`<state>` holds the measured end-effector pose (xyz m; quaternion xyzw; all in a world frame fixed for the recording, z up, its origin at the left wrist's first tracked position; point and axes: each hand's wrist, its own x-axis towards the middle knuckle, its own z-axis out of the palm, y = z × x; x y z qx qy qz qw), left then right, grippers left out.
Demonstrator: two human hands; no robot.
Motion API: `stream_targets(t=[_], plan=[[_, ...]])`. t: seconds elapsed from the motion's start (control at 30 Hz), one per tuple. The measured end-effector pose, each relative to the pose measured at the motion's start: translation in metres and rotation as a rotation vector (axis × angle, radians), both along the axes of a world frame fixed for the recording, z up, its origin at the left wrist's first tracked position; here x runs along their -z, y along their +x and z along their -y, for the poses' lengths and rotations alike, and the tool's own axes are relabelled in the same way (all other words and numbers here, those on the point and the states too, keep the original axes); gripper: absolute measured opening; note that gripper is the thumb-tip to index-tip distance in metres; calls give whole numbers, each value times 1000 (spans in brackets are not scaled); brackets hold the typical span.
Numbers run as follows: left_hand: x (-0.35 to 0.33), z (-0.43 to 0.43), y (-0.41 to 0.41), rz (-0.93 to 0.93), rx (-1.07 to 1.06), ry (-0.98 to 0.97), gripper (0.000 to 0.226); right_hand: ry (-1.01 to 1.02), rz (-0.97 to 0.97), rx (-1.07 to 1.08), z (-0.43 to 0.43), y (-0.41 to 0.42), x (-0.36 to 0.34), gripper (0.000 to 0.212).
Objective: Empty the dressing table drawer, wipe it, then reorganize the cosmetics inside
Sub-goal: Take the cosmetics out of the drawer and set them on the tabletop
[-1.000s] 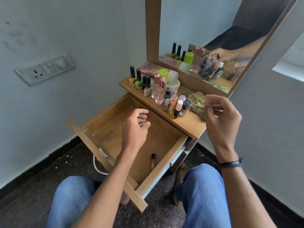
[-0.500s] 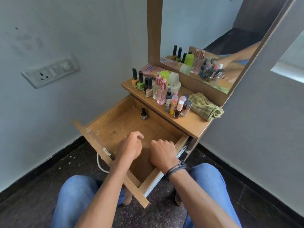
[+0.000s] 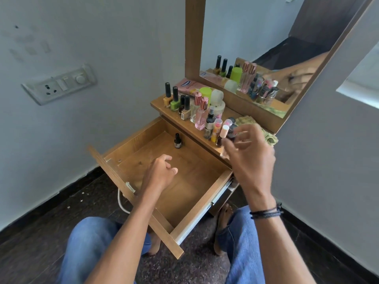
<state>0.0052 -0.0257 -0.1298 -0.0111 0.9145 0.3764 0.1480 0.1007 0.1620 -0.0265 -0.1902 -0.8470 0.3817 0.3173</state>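
Your only camera rides on your head, facing forward and tipped steeply down, so both forearms climb in from the bottom edge and your jeans [image 3: 88, 249] fill the lower corners. You look into the open drawer [image 3: 184, 193] from above its front edge, close enough that it takes up the middle of the frame. The dressing table's shelf [image 3: 180, 122] lies just beyond it, up and right of centre. The mirror [image 3: 256, 27] runs off the top and gives a second, reversed angle on the cosmetic bottles [image 3: 202, 113]. The wide lens also takes in both walls (the socket plate [image 3: 59, 84] at far left sits tilted) and the dark floor [image 3: 41, 232].
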Motion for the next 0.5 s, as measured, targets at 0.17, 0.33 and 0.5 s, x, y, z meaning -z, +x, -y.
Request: stream_targets(t=[0.17, 0.33, 0.5], plan=[[-11, -10, -27, 3, -27, 26, 70, -28, -118, 124, -20, -5, 30, 29], [-6, -32, -63, -10, -2, -73, 77, -52, -123, 69, -20, -10, 49, 37], [10, -51, -85, -47, -62, 34, 64, -63, -104, 38, -24, -13, 60, 42]])
